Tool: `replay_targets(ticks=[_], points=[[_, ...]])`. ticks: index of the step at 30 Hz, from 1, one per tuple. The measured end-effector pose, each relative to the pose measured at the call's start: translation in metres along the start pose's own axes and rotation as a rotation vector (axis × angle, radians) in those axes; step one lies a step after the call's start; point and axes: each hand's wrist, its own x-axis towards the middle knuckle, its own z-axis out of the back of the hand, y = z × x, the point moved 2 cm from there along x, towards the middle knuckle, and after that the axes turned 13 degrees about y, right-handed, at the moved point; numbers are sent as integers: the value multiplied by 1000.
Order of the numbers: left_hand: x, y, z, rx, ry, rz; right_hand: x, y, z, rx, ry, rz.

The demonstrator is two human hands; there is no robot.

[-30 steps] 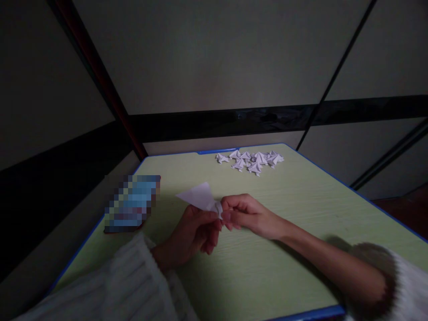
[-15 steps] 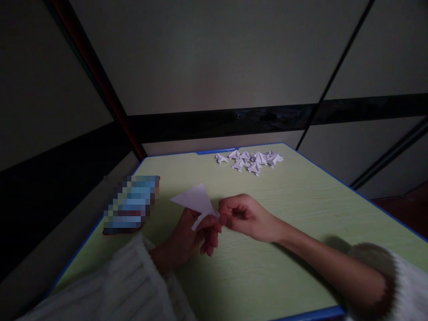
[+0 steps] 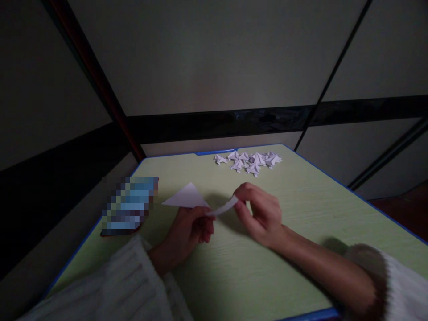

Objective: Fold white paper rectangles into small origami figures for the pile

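Note:
Between the thumb and fingers of my left hand [image 3: 189, 234] is pinched a white piece of paper [image 3: 187, 196], its larger part a triangle pointing left and up. A narrow paper strip [image 3: 223, 208] reaches from the left fingertips across to the right. My right hand [image 3: 259, 214] grips the far end of that strip between thumb and forefinger. Whether the strip is still joined to the triangle is hidden behind the left thumb. Both hands are just above the pale green table [image 3: 287, 272].
Several folded white paper figures [image 3: 252, 161] lie clustered near the table's back edge. On the left rests a flat, blurred-out rectangular object [image 3: 130, 205], perhaps a screen. A panelled wall or cabinet [image 3: 214, 67] stands right behind the table.
My right hand has moved right and slightly up, away from the left hand. The strip, earlier folded toward the left over the left thumb, now stretches out to the right.

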Motion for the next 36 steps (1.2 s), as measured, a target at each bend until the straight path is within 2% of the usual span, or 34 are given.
replay_targets(ticks=[2,3,5,6,7,9,14,17,20,22,24,27,29,36], points=[[2,2,2,-43,20,24,3,-24,13,138,-222,-371],[3,2,3,-61,29,35,3,-38,17,271,-275,-567],[4,3,3,-70,38,47,1,-61,22,512,-307,-903],[4,3,2,-69,45,52,1,-68,23,607,-303,-973],[3,3,1,-65,58,56,2,-71,22,683,-297,-974],[2,3,-2,-48,102,66,4,-67,17,731,-232,-877],[-1,5,-8,24,257,119,5,-30,-16,845,300,-745],[-1,9,-10,84,334,212,3,-18,-24,800,438,-692],[0,13,-9,131,374,267,2,-18,-23,744,434,-689],[2,13,-7,130,359,227,1,-21,-21,738,406,-689],[5,10,-3,128,267,117,1,-23,-20,744,384,-684],[8,2,6,171,46,-87,1,-25,-19,746,381,-681],[9,-2,9,201,-28,-169,1,-25,-20,747,386,-689],[10,-1,12,217,-26,-152,1,-25,-21,787,324,-673]])
